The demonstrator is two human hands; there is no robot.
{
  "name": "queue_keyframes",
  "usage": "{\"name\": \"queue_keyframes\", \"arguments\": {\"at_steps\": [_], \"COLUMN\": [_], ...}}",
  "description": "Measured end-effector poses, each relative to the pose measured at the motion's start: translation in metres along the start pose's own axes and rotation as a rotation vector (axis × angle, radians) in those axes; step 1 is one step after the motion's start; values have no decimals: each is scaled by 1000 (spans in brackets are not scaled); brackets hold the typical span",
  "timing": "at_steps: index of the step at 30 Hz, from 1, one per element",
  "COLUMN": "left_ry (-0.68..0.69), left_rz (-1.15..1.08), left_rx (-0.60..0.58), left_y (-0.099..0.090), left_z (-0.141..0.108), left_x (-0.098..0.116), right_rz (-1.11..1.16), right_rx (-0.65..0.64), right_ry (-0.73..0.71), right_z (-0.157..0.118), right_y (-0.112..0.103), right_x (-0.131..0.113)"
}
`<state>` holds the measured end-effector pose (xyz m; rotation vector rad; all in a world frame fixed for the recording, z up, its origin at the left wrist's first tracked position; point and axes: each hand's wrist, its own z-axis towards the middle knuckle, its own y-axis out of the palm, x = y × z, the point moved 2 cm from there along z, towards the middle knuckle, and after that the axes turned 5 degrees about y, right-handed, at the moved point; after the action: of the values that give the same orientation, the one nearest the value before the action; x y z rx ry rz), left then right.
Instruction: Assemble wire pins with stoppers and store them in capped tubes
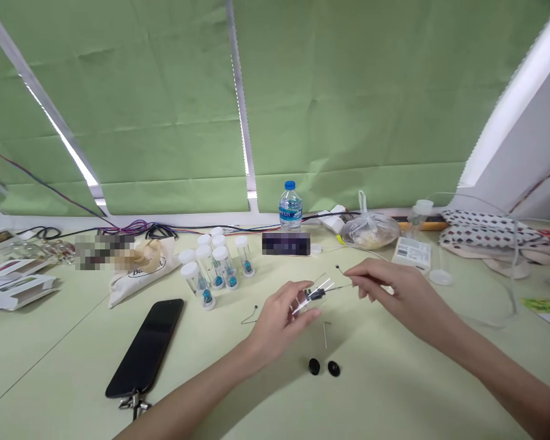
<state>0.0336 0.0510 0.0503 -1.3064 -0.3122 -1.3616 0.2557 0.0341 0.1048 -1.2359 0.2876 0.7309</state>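
Note:
My left hand (279, 318) is closed around a small transparent and black piece with thin pale rods (318, 294), held above the table. Between the fingertips of my right hand (380, 282) is a thin bent metal wire with a dark ball tip (338, 267); its straight part points at the black piece and seems to meet it. A similar bent wire (247, 319) lies on the table left of my left hand. Below the hands are an L-shaped metal pin (325, 336) and two round black discs, a left disc (314, 366) and a right disc (333, 368).
Several white-capped tubes (204, 281) with blue contents stand at centre left. A phone (146, 348) lies nearer me, and a cloth pouch (142, 272) behind it. At the back are a water bottle (290, 208), a knotted plastic bag (370, 229) and cables (137, 227).

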Motion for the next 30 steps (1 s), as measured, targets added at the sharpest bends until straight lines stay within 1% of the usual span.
{"name": "queue_keyframes", "arguments": {"at_steps": [2,4,7,9,12,18,20,24,26,30], "left_ry": [14,25,36,75,141,144,133,67,55,62], "left_rz": [27,46,82,115,115,63,45,34,52,61], "left_rx": [11,23,45,48,50,57,67,87,89,72], "left_y": [-8,-13,-16,-16,-17,-15,-15,-16,-16,-13], "left_z": [-4,-11,-23,-28,-32,-33,-33,-32,-32,-32], "left_x": [-3,-8,-14,-16,-17,-24,-26,-27,-26,-27], "right_rz": [-91,-128,-172,-193,-189,-128,-120,-132,-151,-170], "right_rx": [58,82,20,-39,-85,-111,-99,-59,-93,-210], "right_ry": [-81,-175,-355,-416,-413,-385,-361,-346,-362,-382], "right_z": [-4,-7,-12,-13,-14,-16,-16,-15,-13,-12], "right_y": [8,15,27,34,41,45,45,44,43,44], "right_x": [-2,-3,-4,-3,0,3,4,5,6,6]}}
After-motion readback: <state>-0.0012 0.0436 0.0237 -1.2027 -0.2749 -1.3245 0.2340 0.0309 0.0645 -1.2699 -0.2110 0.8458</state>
